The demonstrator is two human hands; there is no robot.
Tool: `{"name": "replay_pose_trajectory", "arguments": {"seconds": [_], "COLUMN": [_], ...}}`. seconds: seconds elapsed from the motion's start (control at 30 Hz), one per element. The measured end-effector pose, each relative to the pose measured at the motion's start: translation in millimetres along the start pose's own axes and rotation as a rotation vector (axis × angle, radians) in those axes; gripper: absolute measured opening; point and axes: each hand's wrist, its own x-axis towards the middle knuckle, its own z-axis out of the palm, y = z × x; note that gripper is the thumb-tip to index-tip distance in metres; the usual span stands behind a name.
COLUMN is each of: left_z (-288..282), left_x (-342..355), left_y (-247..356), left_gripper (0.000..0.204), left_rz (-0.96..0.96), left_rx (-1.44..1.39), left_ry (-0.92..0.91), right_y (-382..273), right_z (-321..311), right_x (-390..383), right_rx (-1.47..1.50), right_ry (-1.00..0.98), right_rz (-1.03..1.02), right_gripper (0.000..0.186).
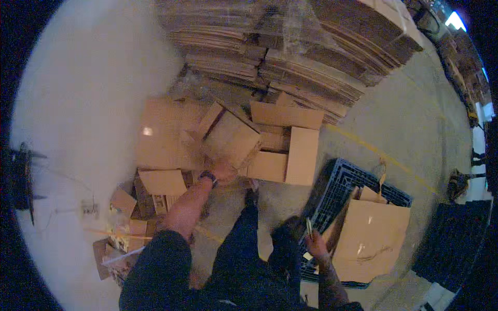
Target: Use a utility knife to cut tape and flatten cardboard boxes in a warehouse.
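My left hand [223, 171], with a dark band on the wrist, grips the lower edge of a tilted cardboard box [231, 140]. An open cardboard box [303, 150] with folded flaps lies just right of it, and a large flattened cardboard piece [163, 124] is behind it on the left. My right hand [316, 243] is closed round a slim silvery tool [309, 227], above the edge of a black plastic pallet [328, 186]. On that pallet rests folded cardboard [378, 233].
Flattened cardboard is stacked [316, 78] at the back, partly wrapped in plastic. Torn boxes and scraps [124, 207] lie beside a white wall [72, 103] at left. Dark stacked pallets [451, 243] stand at right. A yellow floor line [404, 166] runs behind the pallet.
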Motion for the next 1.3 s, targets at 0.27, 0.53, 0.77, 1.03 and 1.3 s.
{"name": "replay_pose_trajectory", "arguments": {"seconds": [0.27, 0.53, 0.77, 1.03, 1.3], "left_z": [50.4, 48.0, -60.4, -186.7, -91.5], "left_x": [141.1, 28.1, -39.8, -53.6, 106.0], "left_y": [-73.6, 45.3, 71.5, 91.2, 130.9], "left_gripper": [0.070, 0.031, 0.046, 0.035, 0.034], "left_rz": [-0.195, 0.318, 0.317, 0.531, 0.684], "left_rx": [-0.507, -0.001, -0.211, 0.056, 0.153], "left_ry": [0.110, 0.404, 0.272, -0.292, 0.470], "right_y": [-21.2, -48.6, -82.8, -36.1, -24.2], "right_z": [113.4, 112.9, 90.3, 77.8, 77.1], "right_x": [-20.7, 4.8, 26.0, -0.6, 7.6], "right_rx": [-0.012, 0.038, 0.139, 0.249, 0.239], "right_ry": [-0.282, -0.291, -0.126, -0.043, 0.051], "right_rz": [0.361, 0.549, 0.404, 0.469, 0.372], "right_gripper": [0.035, 0.029, 0.026, 0.030, 0.029]}}
